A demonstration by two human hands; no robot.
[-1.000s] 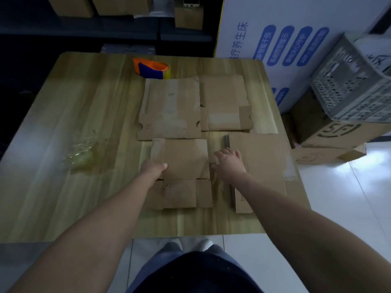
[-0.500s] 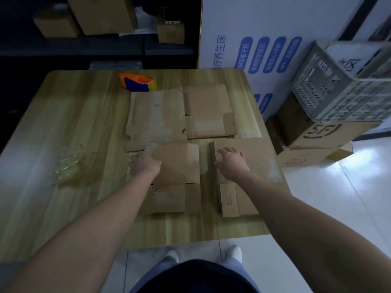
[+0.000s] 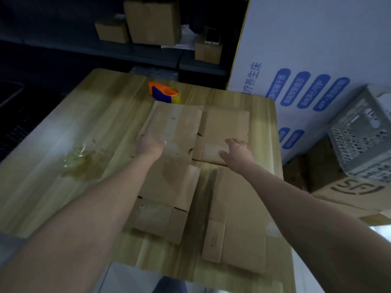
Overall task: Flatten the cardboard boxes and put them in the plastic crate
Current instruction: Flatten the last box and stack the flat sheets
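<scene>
1. The left hand (image 3: 150, 144) is resting on the left edge of the far-left box (image 3: 175, 121), with its thumb pointing right. Its fingers are hiding behind the knuckles, so it cannot be told whether they are gripping that edge.
2. The right hand (image 3: 238, 152) is lying open with fingers spread, touching the near flap of the far-right box (image 3: 225, 123).
3. Those two flattened boxes are lying side by side on the far half of the table (image 3: 101, 123).
4. The near-left box (image 3: 169, 187) and the near-right box (image 3: 241, 218) are lying flat on the table's near half, beneath the forearms, with a strip of bare wood showing between them.
5. An orange-and-blue tape dispenser (image 3: 164, 94) is sitting near the table's far edge.
6. A crumpled piece of clear plastic (image 3: 82, 161) is lying on the table's left part.
7. The plastic crate (image 3: 364, 140) is sitting off the table's right side, on top of a brown carton (image 3: 359, 191).
</scene>
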